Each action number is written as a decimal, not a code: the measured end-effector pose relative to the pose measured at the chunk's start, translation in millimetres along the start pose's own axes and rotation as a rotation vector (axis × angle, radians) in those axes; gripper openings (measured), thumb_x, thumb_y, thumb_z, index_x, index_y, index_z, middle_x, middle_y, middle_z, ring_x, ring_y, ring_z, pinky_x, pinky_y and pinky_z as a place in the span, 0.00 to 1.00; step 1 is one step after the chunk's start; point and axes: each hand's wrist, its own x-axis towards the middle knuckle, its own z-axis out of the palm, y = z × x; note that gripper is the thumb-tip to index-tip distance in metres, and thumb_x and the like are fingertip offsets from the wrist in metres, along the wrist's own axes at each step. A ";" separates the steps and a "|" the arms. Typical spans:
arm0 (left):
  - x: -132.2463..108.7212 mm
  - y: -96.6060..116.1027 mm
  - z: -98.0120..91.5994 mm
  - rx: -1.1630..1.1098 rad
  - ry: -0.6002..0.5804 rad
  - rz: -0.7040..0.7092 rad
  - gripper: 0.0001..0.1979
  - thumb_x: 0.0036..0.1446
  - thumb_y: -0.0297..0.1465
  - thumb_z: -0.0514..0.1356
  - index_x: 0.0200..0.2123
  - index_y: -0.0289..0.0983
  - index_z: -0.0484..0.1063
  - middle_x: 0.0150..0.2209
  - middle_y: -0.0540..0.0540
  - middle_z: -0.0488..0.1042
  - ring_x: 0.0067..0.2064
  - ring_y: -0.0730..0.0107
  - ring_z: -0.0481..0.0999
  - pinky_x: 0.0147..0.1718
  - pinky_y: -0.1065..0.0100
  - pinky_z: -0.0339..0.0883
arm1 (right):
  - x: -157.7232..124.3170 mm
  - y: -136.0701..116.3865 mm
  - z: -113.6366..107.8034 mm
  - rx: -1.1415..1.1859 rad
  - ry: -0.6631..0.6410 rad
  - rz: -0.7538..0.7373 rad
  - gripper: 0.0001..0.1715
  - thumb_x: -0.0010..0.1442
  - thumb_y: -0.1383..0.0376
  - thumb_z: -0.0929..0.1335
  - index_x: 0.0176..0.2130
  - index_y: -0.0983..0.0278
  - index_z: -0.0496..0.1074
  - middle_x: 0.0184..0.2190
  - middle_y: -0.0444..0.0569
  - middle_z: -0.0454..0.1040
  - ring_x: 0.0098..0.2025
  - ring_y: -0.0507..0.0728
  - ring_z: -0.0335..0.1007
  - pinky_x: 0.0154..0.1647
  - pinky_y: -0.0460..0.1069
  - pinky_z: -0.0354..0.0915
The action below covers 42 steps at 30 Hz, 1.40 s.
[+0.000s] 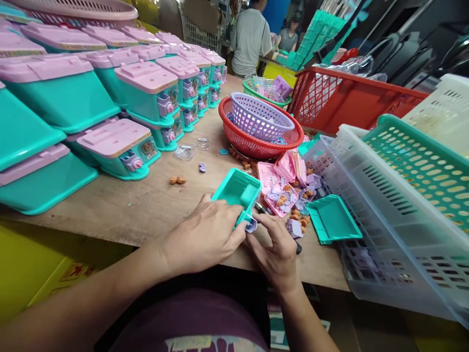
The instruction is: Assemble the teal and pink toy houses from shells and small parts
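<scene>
My left hand point(207, 234) grips a teal plastic toy shell point(238, 191) that rests open side up near the front edge of the wooden table point(146, 205). Beside it my right hand point(274, 247) pinches a small lilac part point(251, 225) against the shell's front corner. Just right of the shell lie pink trays point(278, 183) with small lilac and orange pieces, and a loose teal lid point(332, 218).
Stacked finished teal-and-pink toys point(146, 98) fill the table's left. A lilac basket sits inside a red basket point(256, 142) at the middle. White point(384, 215), green point(428, 166) and red point(348, 98) crates crowd the right. Other people work at the back.
</scene>
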 end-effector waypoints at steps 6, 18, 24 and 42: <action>13.5 13.7 0.9 -0.038 0.044 -0.184 0.18 0.68 0.31 0.45 0.41 0.33 0.75 0.38 0.39 0.77 0.44 0.49 0.76 0.50 0.41 0.63 | -6.4 -1.7 4.7 -0.046 -0.018 0.046 0.19 0.61 0.70 0.70 0.52 0.62 0.68 0.42 0.51 0.78 0.45 0.58 0.75 0.48 0.54 0.71; 35.9 14.2 -11.6 -0.089 -0.141 -0.425 0.12 0.63 0.34 0.52 0.36 0.36 0.74 0.35 0.40 0.79 0.42 0.48 0.79 0.46 0.47 0.66 | -4.2 -2.4 7.3 0.008 -0.052 0.074 0.13 0.62 0.68 0.70 0.48 0.62 0.68 0.38 0.48 0.77 0.41 0.56 0.75 0.53 0.55 0.68; 44.4 19.5 -17.9 -0.058 -0.193 -0.522 0.10 0.59 0.34 0.54 0.33 0.37 0.73 0.31 0.41 0.79 0.38 0.52 0.80 0.40 0.56 0.69 | -6.9 -1.1 5.6 0.052 -0.060 0.093 0.13 0.62 0.69 0.69 0.48 0.63 0.68 0.37 0.49 0.76 0.40 0.58 0.75 0.49 0.55 0.69; 21.0 14.9 -9.4 -0.023 -0.177 -0.286 0.20 0.64 0.46 0.54 0.45 0.35 0.71 0.41 0.39 0.77 0.45 0.50 0.77 0.47 0.48 0.67 | 2.9 3.5 14.0 0.119 -0.012 0.082 0.11 0.63 0.67 0.70 0.46 0.63 0.70 0.36 0.50 0.78 0.39 0.60 0.76 0.46 0.57 0.70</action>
